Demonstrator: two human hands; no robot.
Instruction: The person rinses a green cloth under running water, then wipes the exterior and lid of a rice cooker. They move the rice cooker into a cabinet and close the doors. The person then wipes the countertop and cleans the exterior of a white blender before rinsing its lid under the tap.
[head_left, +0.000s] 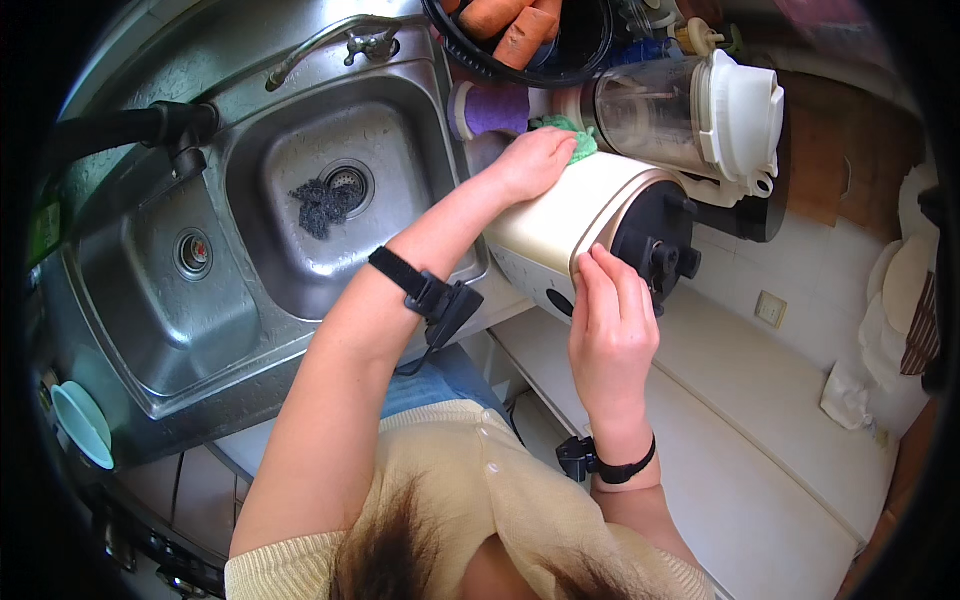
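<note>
A cream blender motor base (577, 202) is tipped to the right beside the sink, its black round end (651, 240) with raised lugs facing right. My left hand (536, 165) presses a crumpled green cloth (581, 142) to the base's far left part. The fingers of my right hand (611, 330) hold the base's rim beside the black end; my thumb is hidden. Behind the base stands a clear blender jar (649, 109) with a white lid (742, 124). Whether the jar touches the base cannot be told.
On the left is a steel double-basin sink (270, 300) with steel wool (326, 206) by a drain, a metal tap (330, 45) and a black tap (142, 124). A black bowl of carrots (517, 34) and a purple roll (495, 109) sit behind. A wall socket (770, 308) is at right.
</note>
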